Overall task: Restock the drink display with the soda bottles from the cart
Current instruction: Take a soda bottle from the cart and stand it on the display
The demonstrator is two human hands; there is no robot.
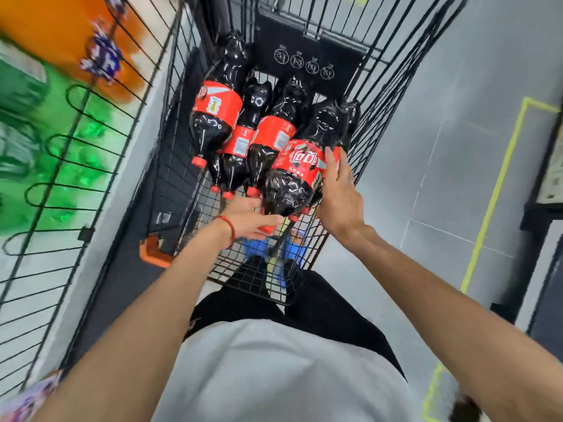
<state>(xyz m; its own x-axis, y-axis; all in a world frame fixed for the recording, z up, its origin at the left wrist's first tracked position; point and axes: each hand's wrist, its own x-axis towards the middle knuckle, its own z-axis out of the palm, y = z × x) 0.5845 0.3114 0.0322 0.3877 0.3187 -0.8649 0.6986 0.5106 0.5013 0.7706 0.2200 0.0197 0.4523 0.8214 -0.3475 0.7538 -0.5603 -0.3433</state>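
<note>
On the grey floor (pixel 426 184) a wire cart (pixel 393 86) is standing just right of the display (pixel 91 153). The left grip (pixel 246 219) is curling round the near neck of a bottle (pixel 292 181), while the right grip (pixel 338 190) is pressing flat-fingered on its label. The bottle is lying cap near, base far, beside the cart's right wall. Other bottles (pixel 240 132) are crowding its left, so the free way out looks to be upward.

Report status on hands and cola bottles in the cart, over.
Left hand grips front cola bottle at neck; right hand flat on its label. Other bottles lie in cart. Nothing in the way.
</note>
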